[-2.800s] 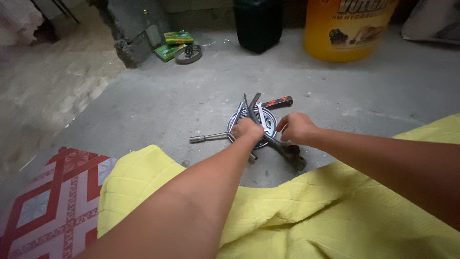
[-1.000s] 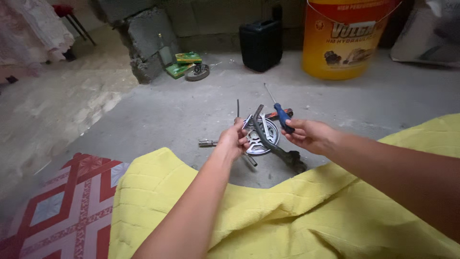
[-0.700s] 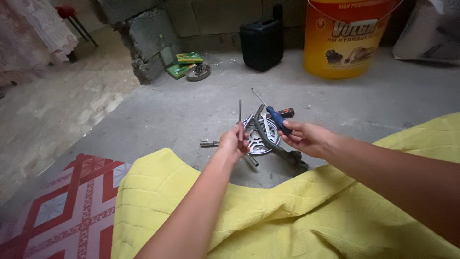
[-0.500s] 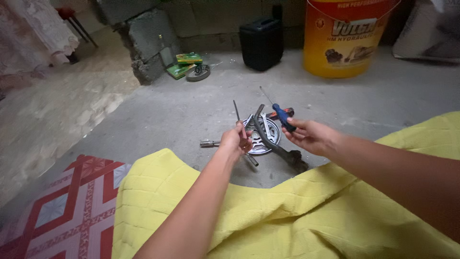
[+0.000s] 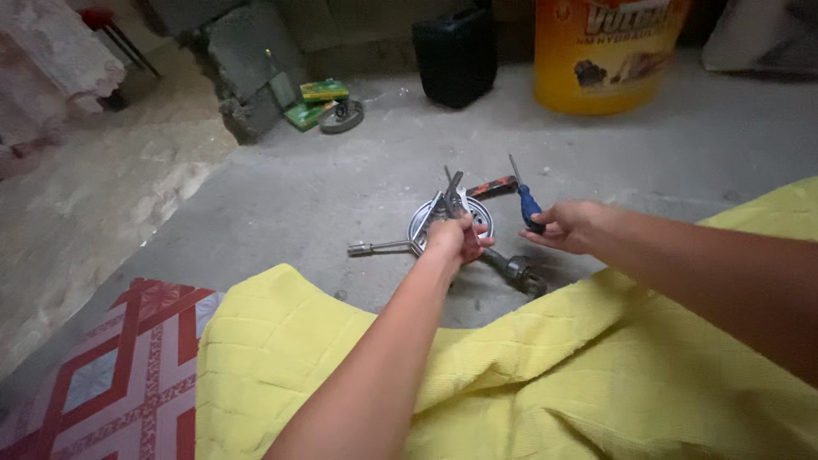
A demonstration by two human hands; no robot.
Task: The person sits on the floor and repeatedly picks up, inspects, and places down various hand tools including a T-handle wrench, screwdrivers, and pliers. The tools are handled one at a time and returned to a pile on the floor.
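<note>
Right hand (image 5: 573,227) is closed round a screwdriver (image 5: 527,200): blue moulded handle, thin bright steel shank pointing up and away, lifted off the floor. Left hand (image 5: 456,238) is fisted, down over the tool pile; a thin dark metal rod (image 5: 449,181) sticks up just past the knuckles and seems to be in that fist, but the contact itself is hidden, so I can't tell for sure.

Pile sits on a round pressed-metal disc (image 5: 423,224), silvery, ribbed rim, lying flat on the floor. Across it: a socket wrench (image 5: 377,247), plain steel bar with a cylindrical socket end, sticking out to the left; a heavy dark wrench (image 5: 513,270), rough and greasy-looking, head near the cloth edge; a flat tool with a red-and-black handle (image 5: 492,186) behind the disc.

Yellow cloth (image 5: 545,383), waffle-textured, covers the person's lap. Beside it a vinyl mat (image 5: 94,375) with a red and white diamond pattern.

Floor (image 5: 281,187) is bare grey concrete, dusty, paler and patchy to the left. At the back: a grey concrete block (image 5: 247,68), green boxes (image 5: 313,98), a small metal ring (image 5: 341,116), a black plastic jerrycan (image 5: 454,53) and a yellow plastic bucket (image 5: 607,60). Light is dim.
</note>
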